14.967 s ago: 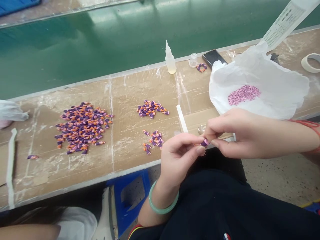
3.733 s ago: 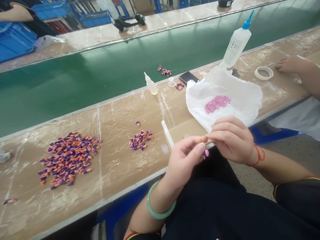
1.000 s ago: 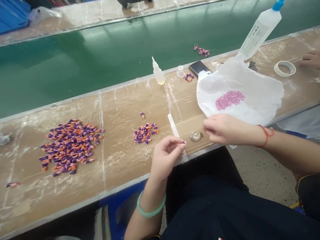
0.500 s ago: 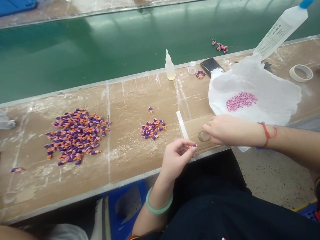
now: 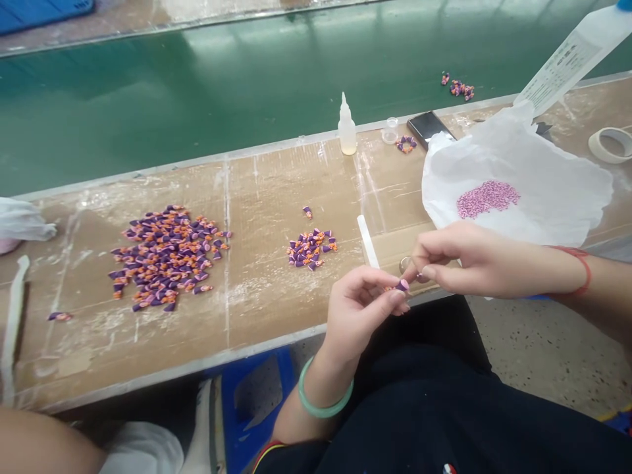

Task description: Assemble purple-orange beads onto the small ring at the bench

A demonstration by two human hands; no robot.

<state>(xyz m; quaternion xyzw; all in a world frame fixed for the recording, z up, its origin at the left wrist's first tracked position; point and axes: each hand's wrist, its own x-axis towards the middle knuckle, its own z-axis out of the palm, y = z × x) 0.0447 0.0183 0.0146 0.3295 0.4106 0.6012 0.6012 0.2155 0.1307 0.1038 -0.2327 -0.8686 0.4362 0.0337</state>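
Observation:
Pinched between thumb and fingers of my left hand [image 5: 350, 316] is a small purple, pink and orange figurine [image 5: 403, 285]. My right hand [image 5: 464, 260] has its thumb and forefinger together close beside the figurine; whatever is between those fingertips is too small to make out. Partly behind the right fingers lies a small round dish [image 5: 404, 264] on the table. A flat white stick [image 5: 367, 242] rests just beyond my left hand. Left of it sits a small cluster of similar figurines [image 5: 311, 249], with a single figurine [image 5: 307, 212] above.
A large pile of figurines [image 5: 165, 260] covers the left part of the table. Pink bits [image 5: 488, 199] lie on a white sheet [image 5: 557, 178] at right. A dropper bottle [image 5: 347, 128], phone [image 5: 429, 129], tape roll [image 5: 611, 145] and big tilted bottle [image 5: 573, 62] stand around. Behind runs a green surface [image 5: 222, 92].
My right hand has moved from beside the dish to the figurine in my left hand. The view has shifted slightly left, and another person's limb shows more at lower left.

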